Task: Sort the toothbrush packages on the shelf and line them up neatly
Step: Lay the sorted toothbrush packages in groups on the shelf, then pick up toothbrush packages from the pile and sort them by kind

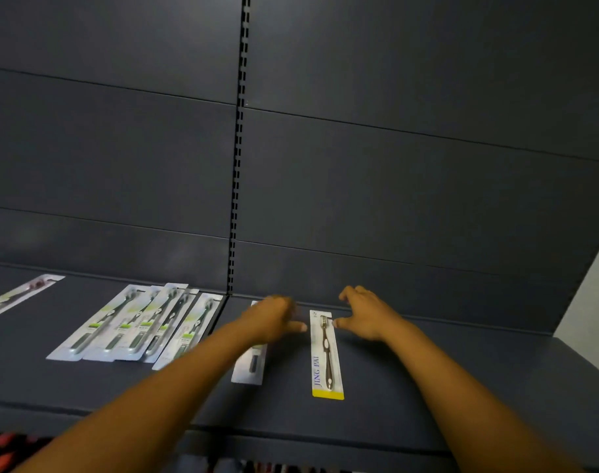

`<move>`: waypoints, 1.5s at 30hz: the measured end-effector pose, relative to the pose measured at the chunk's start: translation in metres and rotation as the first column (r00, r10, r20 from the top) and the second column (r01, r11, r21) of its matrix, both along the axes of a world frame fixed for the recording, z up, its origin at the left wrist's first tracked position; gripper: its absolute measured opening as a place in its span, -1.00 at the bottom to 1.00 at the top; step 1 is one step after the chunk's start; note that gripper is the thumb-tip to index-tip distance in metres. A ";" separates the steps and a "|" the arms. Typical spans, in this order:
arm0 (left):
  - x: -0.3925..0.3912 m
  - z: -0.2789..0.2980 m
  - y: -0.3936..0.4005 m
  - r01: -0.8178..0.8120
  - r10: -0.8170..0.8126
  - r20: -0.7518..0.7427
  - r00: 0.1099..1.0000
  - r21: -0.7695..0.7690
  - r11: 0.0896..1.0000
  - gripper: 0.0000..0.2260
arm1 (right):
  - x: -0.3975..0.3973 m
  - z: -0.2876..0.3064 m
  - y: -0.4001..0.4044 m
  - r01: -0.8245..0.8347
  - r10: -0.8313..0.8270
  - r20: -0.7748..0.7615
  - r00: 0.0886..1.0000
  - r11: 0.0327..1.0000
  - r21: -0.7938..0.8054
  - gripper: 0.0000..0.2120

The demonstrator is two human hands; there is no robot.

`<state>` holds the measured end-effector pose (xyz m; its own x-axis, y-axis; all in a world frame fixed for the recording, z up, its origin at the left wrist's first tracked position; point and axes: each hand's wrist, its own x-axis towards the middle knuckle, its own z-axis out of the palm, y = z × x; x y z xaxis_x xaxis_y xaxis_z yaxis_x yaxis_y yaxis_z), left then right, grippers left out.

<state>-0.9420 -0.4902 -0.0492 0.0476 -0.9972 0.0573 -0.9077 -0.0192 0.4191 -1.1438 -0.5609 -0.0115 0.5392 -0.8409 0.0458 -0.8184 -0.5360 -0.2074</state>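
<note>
A toothbrush package with a yellow bottom strip [326, 356] lies lengthwise on the dark shelf [427, 370], between my two hands. My right hand [366, 314] hovers just right of its top end, fingers spread and holding nothing. Left of that top end my left hand [274, 317] is blurred, thumb pointing at the package, over a second white package [250, 365] that my wrist partly hides. Whether either hand touches a package is unclear. Several green-labelled packages [137, 324] lie overlapping in a slanted row at the left.
One more package [16, 297] lies at the far left of the shelf. The shelf's back panel [393, 199] rises right behind the hands, with a slotted upright [238, 165]. Colourful goods [4, 448] show on a lower level at bottom left.
</note>
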 end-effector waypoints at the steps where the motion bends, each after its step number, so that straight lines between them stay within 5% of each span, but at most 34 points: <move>1: 0.011 0.010 0.007 -0.041 0.042 0.033 0.999 -0.014 0.999 -0.52 | 0.003 0.001 0.006 -0.013 0.013 0.002 1.000 1.000 0.000 -0.40; 9: 0.074 0.038 0.113 -0.269 0.290 0.246 0.925 -0.117 0.956 -0.55 | 0.060 0.007 0.072 -0.201 0.200 -0.033 0.979 0.979 -0.020 -0.38; 25: 0.248 0.043 0.385 -0.633 0.650 0.216 0.729 -0.148 0.760 -0.56 | 0.303 0.010 0.257 -0.592 0.591 -0.041 0.806 0.804 -0.052 -0.36; 45: 0.547 0.017 0.547 -0.767 0.780 0.208 0.591 -0.153 0.622 -0.63 | 0.648 -0.009 0.389 -0.730 0.730 -0.022 0.683 0.683 -0.006 -0.39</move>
<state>-0.3951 0.0572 -0.0320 0.7792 -0.5876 0.2181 -0.6258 -0.7486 0.2190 -0.4956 -0.1715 -0.0204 0.9829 -0.1798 0.0390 -0.1697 -0.9679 -0.1855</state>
